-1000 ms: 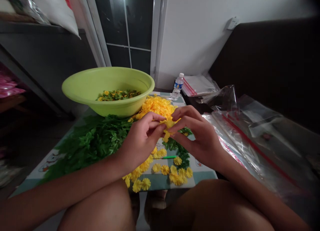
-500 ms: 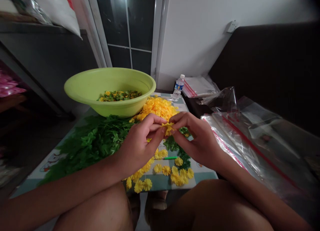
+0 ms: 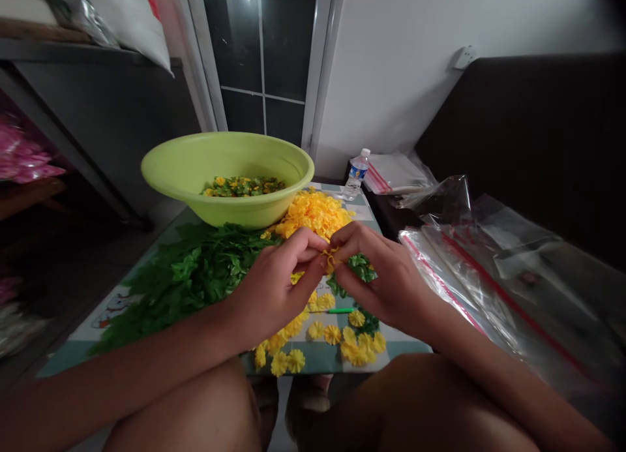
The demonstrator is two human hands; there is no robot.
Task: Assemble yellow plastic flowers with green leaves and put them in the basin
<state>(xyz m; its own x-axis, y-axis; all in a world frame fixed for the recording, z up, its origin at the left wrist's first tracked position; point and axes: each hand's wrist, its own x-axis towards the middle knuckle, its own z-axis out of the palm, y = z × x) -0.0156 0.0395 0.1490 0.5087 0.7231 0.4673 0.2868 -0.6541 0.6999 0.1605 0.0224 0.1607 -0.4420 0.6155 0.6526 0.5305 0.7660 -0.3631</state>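
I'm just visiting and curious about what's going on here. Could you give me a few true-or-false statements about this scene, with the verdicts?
1. The left hand and right hand both pinch a yellow flower piece at their fingertips. True.
2. The lime-green bowl holds only yellow flowers. False: green leaves are mixed with the yellow flowers in it.
3. A plastic water bottle stands upright beyond the heap of yellow petals. True.
4. The large pile of green foliage lies to the right of the hands. False: it lies to their left, in front of the bowl.
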